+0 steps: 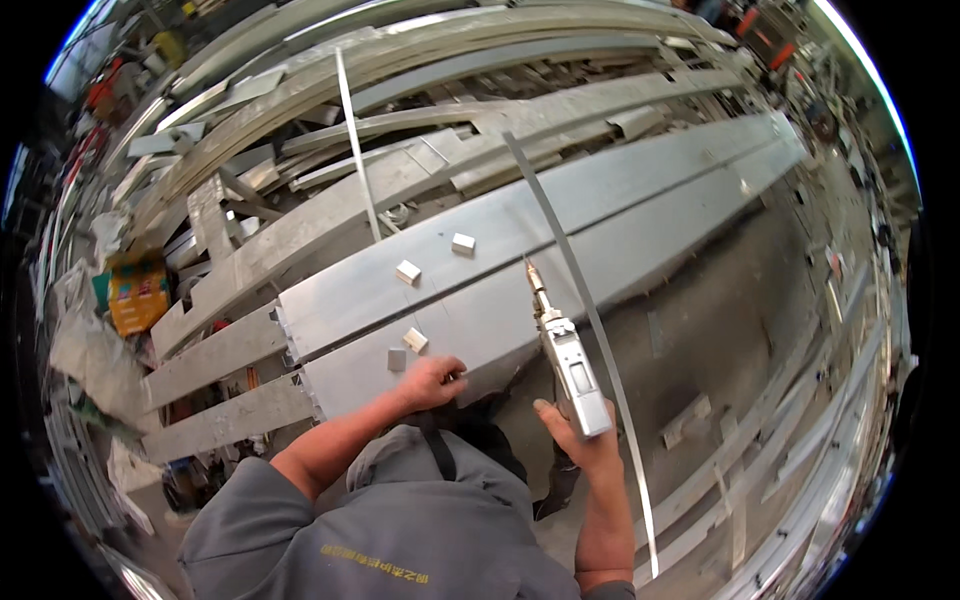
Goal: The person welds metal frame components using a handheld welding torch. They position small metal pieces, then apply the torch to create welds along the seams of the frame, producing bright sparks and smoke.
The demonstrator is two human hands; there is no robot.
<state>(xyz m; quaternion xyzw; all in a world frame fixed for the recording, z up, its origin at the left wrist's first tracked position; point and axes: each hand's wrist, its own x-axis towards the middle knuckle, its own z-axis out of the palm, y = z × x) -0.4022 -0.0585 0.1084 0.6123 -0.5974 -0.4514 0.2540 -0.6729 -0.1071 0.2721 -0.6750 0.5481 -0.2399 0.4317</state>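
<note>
My right hand [583,440] grips the rear of a silver handheld welding gun [575,368]. Its narrow copper-coloured nozzle points away from me, over the near one of two long, flat metal profiles [480,325]. Curled fingers close my left hand [433,382] at the near edge of that profile; whatever may be in them is hidden. Just beyond the left hand lie a small pale block [416,340] and a flat grey square piece [396,360]. Two more small blocks, one [408,272] and another [463,244], rest on the far profile [360,285].
A long thin metal strip [580,270] crosses both profiles right of the gun and runs toward me. Another strip [358,145] leans across beams at the far left. Stacked metal lengths [420,130] fill the back. A bright yellow-orange bag [138,298] sits at the left.
</note>
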